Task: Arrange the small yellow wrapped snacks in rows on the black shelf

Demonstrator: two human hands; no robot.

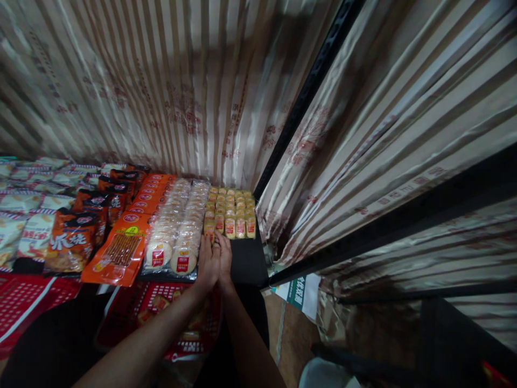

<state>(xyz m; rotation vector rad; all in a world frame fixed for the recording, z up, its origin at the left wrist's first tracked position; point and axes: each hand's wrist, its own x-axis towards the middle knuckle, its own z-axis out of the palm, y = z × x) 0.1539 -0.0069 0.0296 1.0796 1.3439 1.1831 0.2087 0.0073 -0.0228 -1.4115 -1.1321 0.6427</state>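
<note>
My left hand (208, 264) and my right hand (223, 261) are side by side at the front of the shelf, touching each other. Their fingers are closed on a small yellow snack pack (209, 228) with a red label, at the left of the front row; the fingertips are partly hidden. More of these yellow packs (240, 227) stand in tight rows behind and to the right. Just left of my hands lie clear-wrapped round white crackers (182, 260) in two long rows. A bare strip of the black shelf (246, 261) shows right of my hands.
Orange stick-snack bags (121, 250), black-and-orange bags (71, 242) and white bags (34, 237) fill the shelf leftward. Below sits a red basket (117, 323) holding several packs. A striped curtain (181, 81) hangs behind; a black post (299, 118) stands at right.
</note>
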